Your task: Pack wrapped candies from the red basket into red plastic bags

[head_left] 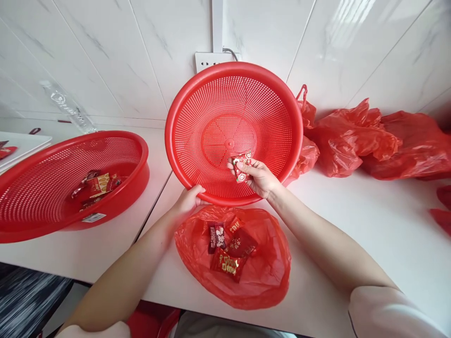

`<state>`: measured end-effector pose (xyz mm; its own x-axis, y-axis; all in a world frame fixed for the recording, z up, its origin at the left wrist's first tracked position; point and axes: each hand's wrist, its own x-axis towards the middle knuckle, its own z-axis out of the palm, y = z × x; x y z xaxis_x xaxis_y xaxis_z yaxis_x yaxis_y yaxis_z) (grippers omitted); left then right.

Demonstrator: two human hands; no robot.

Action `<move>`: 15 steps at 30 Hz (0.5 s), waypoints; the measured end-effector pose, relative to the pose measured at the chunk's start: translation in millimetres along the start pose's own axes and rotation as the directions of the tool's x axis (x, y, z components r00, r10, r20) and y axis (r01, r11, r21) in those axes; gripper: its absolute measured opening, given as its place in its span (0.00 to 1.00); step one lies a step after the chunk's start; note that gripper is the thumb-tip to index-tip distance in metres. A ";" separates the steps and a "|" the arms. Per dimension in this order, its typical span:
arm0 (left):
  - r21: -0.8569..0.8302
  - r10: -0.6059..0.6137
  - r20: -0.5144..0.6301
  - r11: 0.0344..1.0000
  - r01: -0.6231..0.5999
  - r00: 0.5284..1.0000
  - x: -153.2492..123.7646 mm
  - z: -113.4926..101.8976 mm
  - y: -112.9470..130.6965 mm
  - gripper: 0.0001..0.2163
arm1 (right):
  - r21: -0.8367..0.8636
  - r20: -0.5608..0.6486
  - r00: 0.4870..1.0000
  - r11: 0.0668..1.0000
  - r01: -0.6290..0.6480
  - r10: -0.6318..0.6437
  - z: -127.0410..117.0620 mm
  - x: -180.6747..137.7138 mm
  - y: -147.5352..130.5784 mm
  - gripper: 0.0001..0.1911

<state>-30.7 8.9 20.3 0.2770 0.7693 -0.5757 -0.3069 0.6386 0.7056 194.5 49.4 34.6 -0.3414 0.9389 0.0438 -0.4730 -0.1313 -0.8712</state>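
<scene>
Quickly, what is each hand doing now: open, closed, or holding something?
Left hand: closed on the rim of the tilted red basket.
Right hand: closed on small red packets, inside the basket.

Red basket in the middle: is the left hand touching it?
Touching. The head view shows the left hand gripping the lower rim of the tilted red basket, thumb over the edge.

Red baskets: two, namely tilted basket (211, 103) and flat basket (35, 197). One open red bag (271, 272) with four wrapped sweets (227, 264); held sweets (241, 169): apparently two.
</scene>
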 end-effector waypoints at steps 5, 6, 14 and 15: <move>0.018 0.039 -0.007 0.999 -0.039 0.999 -1.1 0.2 -0.9 0.16 | 0.030 -0.037 0.999 0.999 0.015 -0.014 4.2 -0.2 0.7 0.16; 0.016 0.051 -0.013 0.999 -0.051 0.999 -1.4 0.5 -0.9 0.16 | 0.046 -0.075 0.997 0.999 0.024 -0.021 4.5 0.5 0.2 0.16; 0.002 -0.033 -0.093 0.999 0.033 0.995 -8.2 7.9 3.2 0.14 | 0.071 -0.309 0.942 0.991 -0.112 0.129 3.9 3.0 -2.4 0.26; 0.006 -0.034 -0.104 0.999 0.035 0.994 -9.2 9.3 3.8 0.14 | 0.067 -0.269 0.957 0.994 -0.089 0.104 4.9 2.4 -2.9 0.27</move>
<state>-25.9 4.0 32.1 0.1913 0.7451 -0.6389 -0.2913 0.6647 0.6880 191.0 50.4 39.6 -0.1573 0.9709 -0.1805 -0.4943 -0.2356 -0.8368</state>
